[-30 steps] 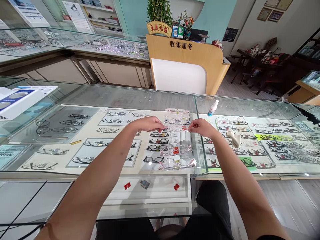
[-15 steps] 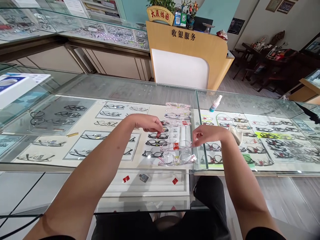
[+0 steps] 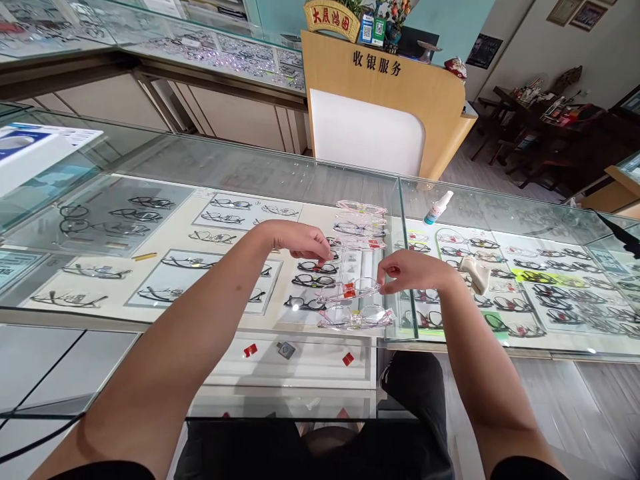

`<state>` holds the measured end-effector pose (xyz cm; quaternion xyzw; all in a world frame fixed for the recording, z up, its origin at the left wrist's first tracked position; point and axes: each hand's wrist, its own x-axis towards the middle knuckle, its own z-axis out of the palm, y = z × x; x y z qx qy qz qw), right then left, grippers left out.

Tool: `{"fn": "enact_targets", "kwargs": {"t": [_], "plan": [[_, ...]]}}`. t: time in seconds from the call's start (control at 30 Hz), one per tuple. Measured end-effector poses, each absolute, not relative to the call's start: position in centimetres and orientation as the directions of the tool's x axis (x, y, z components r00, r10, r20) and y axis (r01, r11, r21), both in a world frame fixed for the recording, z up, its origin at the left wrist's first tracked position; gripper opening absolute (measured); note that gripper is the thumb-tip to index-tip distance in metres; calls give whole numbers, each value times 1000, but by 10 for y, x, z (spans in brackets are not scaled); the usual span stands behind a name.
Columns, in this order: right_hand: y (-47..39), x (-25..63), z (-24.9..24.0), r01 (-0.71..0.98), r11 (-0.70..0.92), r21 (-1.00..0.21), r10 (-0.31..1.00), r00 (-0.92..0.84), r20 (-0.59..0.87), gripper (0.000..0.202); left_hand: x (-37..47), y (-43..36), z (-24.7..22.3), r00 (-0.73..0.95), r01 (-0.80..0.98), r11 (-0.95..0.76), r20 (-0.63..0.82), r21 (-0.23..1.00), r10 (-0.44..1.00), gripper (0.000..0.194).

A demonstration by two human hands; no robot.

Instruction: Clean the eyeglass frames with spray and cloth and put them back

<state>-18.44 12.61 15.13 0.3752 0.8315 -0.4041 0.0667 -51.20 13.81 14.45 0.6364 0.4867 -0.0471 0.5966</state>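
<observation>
My left hand (image 3: 306, 241) hangs palm down over the display counter, its fingers curled together just above a pair of black-framed eyeglasses (image 3: 317, 267). Whether anything is pinched between those fingertips is hidden. To the right, my right hand (image 3: 409, 270) has thumb and finger closed at the right end of clear pink eyeglasses (image 3: 349, 291) with a red tag on the lens. Another clear pink pair (image 3: 356, 317) lies in front of it. Behind the hands, several light frames (image 3: 360, 229) form a column, and more black pairs (image 3: 306, 303) lie at the left.
A white spray bottle (image 3: 439, 207) and a pale cloth (image 3: 475, 274) rest on the right-hand section. A glass divider (image 3: 401, 193) edge runs beside my right hand. Below, a white drawer (image 3: 320, 367) holds red tags. A white box (image 3: 30, 160) sits far left; a wooden cashier desk (image 3: 367, 77) stands beyond.
My right hand has shifted slightly left, its fingertips now at the end of the pink eyeglasses. My left hand stays over the black frames. The whole view has tilted a little.
</observation>
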Motion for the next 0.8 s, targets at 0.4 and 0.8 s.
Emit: {"fn": "enact_targets", "kwargs": {"t": [0.4,0.8], "plan": [[139,-179,145,752,391,-531,744,-598,-298,15,-516,140,149,494,585,56,-410,809,767,50],[137,-181,148,798,292,-528,802,-505,-319,15,-516,141,146,468,622,78,-450,779,760,51]]}}
